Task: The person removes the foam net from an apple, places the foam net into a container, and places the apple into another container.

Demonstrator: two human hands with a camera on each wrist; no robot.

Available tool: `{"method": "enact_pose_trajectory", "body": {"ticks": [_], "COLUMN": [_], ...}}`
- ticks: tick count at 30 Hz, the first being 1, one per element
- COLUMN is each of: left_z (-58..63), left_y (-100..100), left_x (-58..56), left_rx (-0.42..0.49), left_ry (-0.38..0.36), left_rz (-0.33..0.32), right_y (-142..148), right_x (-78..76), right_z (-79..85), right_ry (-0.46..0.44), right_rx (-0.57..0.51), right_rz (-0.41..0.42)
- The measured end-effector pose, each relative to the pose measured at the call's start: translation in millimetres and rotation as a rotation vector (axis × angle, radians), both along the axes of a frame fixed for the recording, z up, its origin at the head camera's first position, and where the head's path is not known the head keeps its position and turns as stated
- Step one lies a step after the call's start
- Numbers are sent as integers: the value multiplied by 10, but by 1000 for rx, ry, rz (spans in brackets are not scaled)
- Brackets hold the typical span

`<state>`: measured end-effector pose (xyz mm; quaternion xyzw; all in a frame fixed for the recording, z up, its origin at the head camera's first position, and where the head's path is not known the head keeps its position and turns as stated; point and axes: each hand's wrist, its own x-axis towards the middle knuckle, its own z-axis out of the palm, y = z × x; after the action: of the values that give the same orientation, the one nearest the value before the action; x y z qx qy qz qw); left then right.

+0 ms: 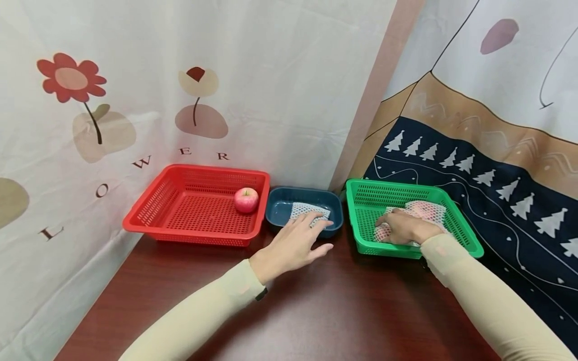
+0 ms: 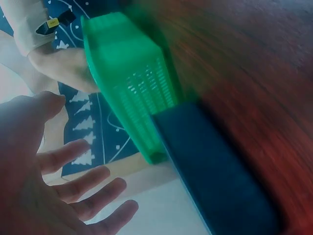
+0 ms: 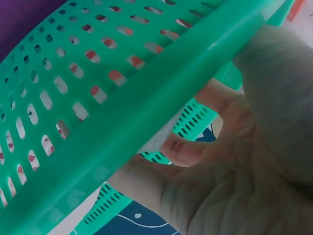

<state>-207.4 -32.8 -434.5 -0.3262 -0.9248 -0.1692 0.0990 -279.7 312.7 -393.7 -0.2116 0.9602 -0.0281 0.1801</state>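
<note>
Sleeves (image 1: 501, 311) come nearest. The left grip (image 1: 295, 246), released, spreads over the net (image 1: 301, 207) in the dish (image 1: 278, 208); the right grip (image 1: 405, 227) is at netted fruit (image 1: 426, 209) in the green basket (image 1: 384, 249), whether grasping I cannot tell. Fruit snagging on fingers could be dragged out.

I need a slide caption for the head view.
Left hand near a blue dish, right hand in a green basket, apple in a red basket.

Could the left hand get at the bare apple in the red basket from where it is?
Probably yes: the left hand looks empty, by the blue dish next to the red basket. The apple lies uncovered near that side; only the basket's wall seems to stand between them.
</note>
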Motion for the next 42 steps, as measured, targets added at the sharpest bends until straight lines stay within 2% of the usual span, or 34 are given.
{"method": "enact_pose_trajectory", "body": {"ticks": [5, 15, 24, 31, 37, 42], "left_z": [-52, -167, -276, -311, -378, -405], "left_y": [142, 439, 656, 791, 874, 950], "left_x": [-32, -117, -203, -258, -277, -275], "left_rx": [-12, -69, -102, -91, -57, -6], "left_ry": [-16, 7, 36, -22, -78, -85], "left_rz": [-2, -9, 0, 31, 56, 71], "right_y": [-9, -18, -16, -33, -45, -26], "right_x": [-15, -63, -123, -158, -155, -146], "right_z": [-16, -35, -12, 3, 1, -3], "right_ry": [2, 4, -29, -71, -64, -73], "right_rx": [1, 14, 22, 34, 28, 21], "right_rz": [0, -12, 29, 43, 48, 26]}}
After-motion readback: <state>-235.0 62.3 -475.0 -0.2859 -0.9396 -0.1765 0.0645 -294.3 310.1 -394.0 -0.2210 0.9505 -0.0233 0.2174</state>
